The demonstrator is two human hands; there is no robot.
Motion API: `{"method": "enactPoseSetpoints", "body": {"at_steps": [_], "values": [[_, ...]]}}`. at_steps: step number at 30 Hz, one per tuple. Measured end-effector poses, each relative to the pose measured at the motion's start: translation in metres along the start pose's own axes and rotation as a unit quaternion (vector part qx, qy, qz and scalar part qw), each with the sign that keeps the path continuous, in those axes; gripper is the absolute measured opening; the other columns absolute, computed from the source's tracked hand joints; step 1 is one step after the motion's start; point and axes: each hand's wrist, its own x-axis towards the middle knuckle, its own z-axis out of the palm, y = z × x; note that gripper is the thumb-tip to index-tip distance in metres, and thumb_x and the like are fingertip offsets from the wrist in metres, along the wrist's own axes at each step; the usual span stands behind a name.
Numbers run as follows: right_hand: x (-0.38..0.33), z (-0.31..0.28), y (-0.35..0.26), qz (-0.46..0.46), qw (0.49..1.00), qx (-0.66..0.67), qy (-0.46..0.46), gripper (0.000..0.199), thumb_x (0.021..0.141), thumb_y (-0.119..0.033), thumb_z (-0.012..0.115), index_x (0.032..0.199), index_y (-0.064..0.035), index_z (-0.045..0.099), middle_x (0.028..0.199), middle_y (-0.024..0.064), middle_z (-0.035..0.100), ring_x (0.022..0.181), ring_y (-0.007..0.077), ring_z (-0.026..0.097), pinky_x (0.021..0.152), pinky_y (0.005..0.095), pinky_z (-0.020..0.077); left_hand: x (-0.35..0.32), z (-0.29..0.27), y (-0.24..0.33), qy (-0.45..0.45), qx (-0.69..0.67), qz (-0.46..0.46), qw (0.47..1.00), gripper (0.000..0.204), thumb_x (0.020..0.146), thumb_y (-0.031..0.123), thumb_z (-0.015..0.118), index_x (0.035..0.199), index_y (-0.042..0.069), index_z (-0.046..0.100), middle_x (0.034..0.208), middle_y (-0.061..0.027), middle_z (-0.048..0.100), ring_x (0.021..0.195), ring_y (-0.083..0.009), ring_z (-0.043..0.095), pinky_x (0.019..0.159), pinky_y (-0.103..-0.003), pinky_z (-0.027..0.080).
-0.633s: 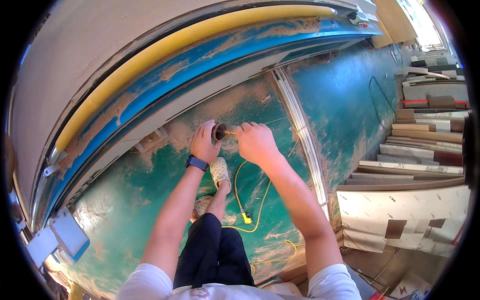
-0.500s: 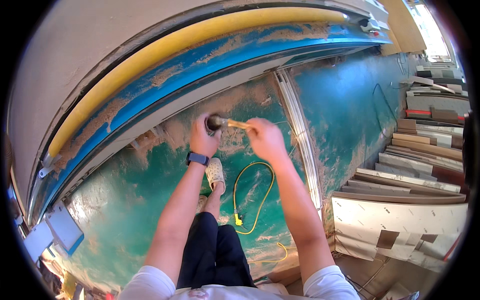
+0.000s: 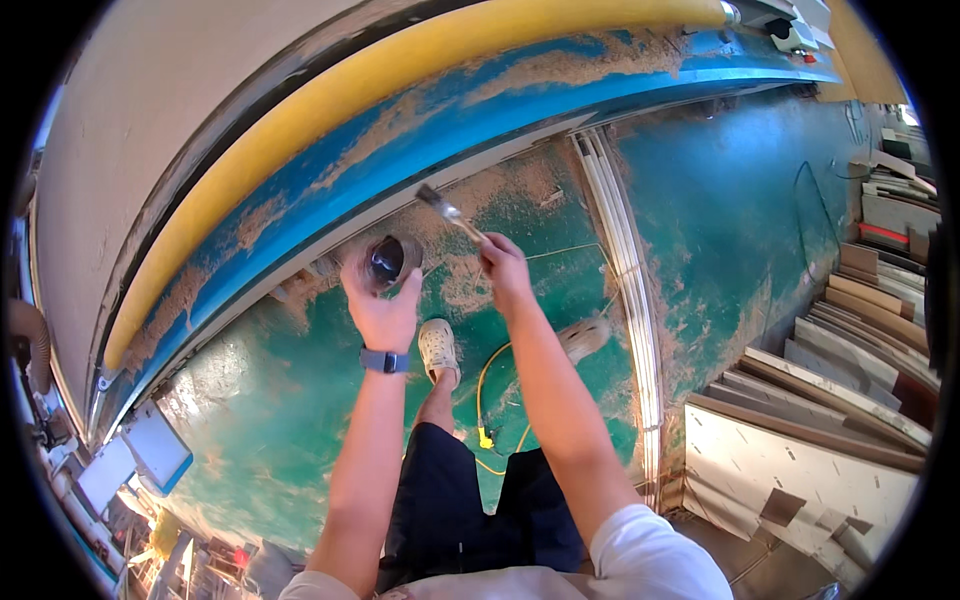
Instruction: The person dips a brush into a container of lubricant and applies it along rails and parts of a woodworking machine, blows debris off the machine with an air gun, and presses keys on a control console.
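My left hand [image 3: 383, 305] holds a small round can [image 3: 388, 261] with a dark inside, its mouth tilted toward me. My right hand [image 3: 503, 272] grips a thin brush [image 3: 449, 211] by its handle, the bristle end pointing up and left toward a long blue machine edge [image 3: 520, 110] dusted with sawdust. The brush tip is out of the can and a little above and to the right of it. A dark watch [image 3: 384, 361] sits on my left wrist.
A yellow padded rail [image 3: 330, 95] runs above the blue edge. Below are a green floor [image 3: 270, 400] with sawdust, a yellow cable [image 3: 487, 400] and my shoes [image 3: 438, 348]. Stacked wooden panels [image 3: 830, 400] lie at the right, a pale strip [image 3: 630, 300] runs along the floor.
The brush has come out of the can and risen up and to the right. My left hand has tilted the can's mouth toward me.
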Motion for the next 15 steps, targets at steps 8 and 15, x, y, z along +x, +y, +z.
{"method": "enactPoseSetpoints", "body": {"at_steps": [8, 15], "values": [[0.118, -0.082, -0.099, 0.047, 0.979, 0.152, -0.127, 0.014, 0.093, -0.016, 0.060, 0.093, -0.0025, 0.063, 0.065, -0.0017, 0.051, 0.056, 0.0086, 0.047, 0.052, 0.0253, 0.0351, -0.030, 0.103, 0.002, 0.000, 0.144, 0.020, 0.989, 0.076, 0.069, -0.003, 0.080, 0.136, 0.001, 0.043, 0.132, -0.0158, 0.054, 0.123, -0.0266, 0.054, 0.107, -0.040, 0.043], [0.234, -0.355, -0.355, -0.132, 0.979, 0.151, -0.043, 0.012, 0.093, -0.011, 0.056, 0.084, -0.0028, 0.057, 0.061, 0.0026, 0.048, 0.048, 0.0119, 0.042, 0.044, 0.0267, 0.0305, -0.068, 0.300, -0.002, -0.013, 0.124, -0.041, 0.991, 0.078, 0.069, -0.004, 0.078, 0.137, 0.001, 0.040, 0.134, -0.0158, 0.050, 0.126, -0.0271, 0.051, 0.109, -0.040, 0.040]]}}
